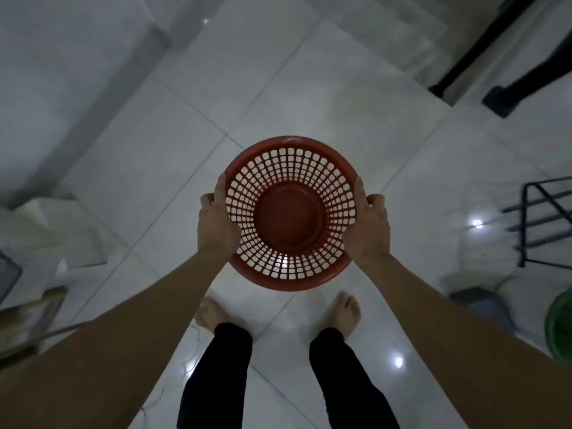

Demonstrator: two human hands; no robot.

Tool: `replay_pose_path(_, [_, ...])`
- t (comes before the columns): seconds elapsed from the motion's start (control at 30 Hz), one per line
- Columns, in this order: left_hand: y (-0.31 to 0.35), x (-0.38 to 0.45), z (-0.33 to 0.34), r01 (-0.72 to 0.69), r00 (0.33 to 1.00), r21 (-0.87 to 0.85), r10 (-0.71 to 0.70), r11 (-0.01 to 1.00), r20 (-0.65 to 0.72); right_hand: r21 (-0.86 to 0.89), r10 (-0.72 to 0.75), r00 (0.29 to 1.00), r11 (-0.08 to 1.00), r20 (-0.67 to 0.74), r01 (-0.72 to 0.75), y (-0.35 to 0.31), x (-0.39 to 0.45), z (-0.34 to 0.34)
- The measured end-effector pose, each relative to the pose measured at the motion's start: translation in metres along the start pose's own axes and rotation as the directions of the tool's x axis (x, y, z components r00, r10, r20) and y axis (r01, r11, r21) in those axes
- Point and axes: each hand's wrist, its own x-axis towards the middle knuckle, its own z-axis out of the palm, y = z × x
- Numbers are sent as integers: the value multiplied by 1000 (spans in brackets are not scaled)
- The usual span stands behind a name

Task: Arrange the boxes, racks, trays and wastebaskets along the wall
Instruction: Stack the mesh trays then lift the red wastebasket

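Both hands, left and right, clamp the rim of a round red plastic lattice wastebasket above the white tiled floor. It is not yet placed. A black wire rack and green basket at right also look unarranged.

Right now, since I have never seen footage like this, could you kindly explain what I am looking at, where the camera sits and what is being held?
There is no machine here: a person wears a wide-angle camera on the head, looking forward and down, so you see their own arms, legs and bare feet on the white tiled floor. The left hand and the right hand grip opposite sides of the rim of a red round wastebasket with a lattice wall, held above the floor with its open top facing the camera; it looks empty. Around the edges are a black wire rack on the right, part of a green basket at the right edge, and pale boxes on the left, too blurred to describe further.
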Motion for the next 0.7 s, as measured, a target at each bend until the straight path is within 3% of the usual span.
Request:
replay_pose_path(0.3, [-152,35,-95,159,985,-99,-165,982,-58,-68,-219,973,972,69,224,-164,-5,78])
replay_pose_path(0.7, [-342,83,-203,230,947,-268,-279,935,-160,-151,-426,887,879,179,452,-365,-12,191])
